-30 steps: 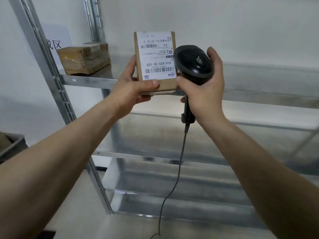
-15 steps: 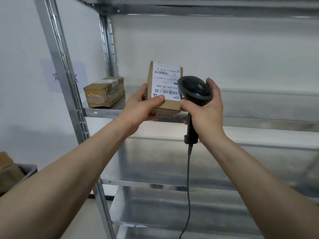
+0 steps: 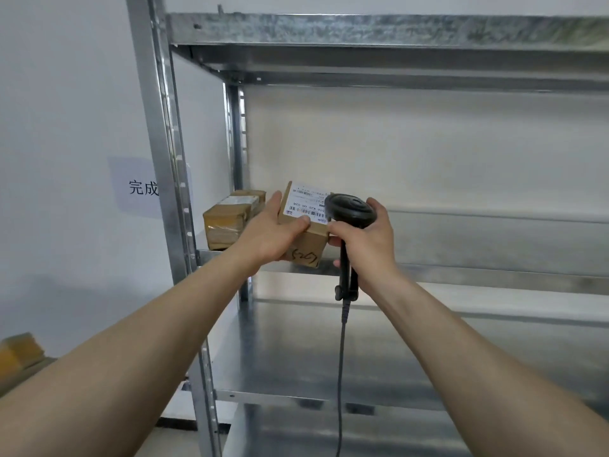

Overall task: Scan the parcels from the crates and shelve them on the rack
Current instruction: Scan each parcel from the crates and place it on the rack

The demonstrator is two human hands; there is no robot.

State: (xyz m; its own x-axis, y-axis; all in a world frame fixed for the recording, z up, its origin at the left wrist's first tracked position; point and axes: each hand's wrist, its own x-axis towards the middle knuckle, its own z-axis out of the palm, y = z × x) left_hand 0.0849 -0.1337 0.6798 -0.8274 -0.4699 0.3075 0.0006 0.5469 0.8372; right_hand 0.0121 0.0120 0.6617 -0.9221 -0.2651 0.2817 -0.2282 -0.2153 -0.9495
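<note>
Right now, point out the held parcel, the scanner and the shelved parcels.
held parcel (image 3: 304,206): head view, on its white label.
scanner (image 3: 351,211): head view, on its black head.
shelved parcels (image 3: 225,221): head view, on the front box's taped face.

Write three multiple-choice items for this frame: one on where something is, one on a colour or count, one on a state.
1. Where are the taped parcels already shelved?
A. At the left end of the rack shelf, behind the left hand
B. On the top shelf
C. On the floor under the rack

2. What colour is the scanner?
A. Yellow
B. Black
C. White

3. How is the labelled parcel held?
A. Lying loose on the shelf
B. Gripped in the left hand, label facing the camera
C. Pinched in the right hand

Answers:
1 A, the brown taped boxes sit beside the rack's left upright.
2 B, its head and handle are black, with a cable hanging down.
3 B, the left thumb lies across the label while the right hand grips the scanner.
</note>
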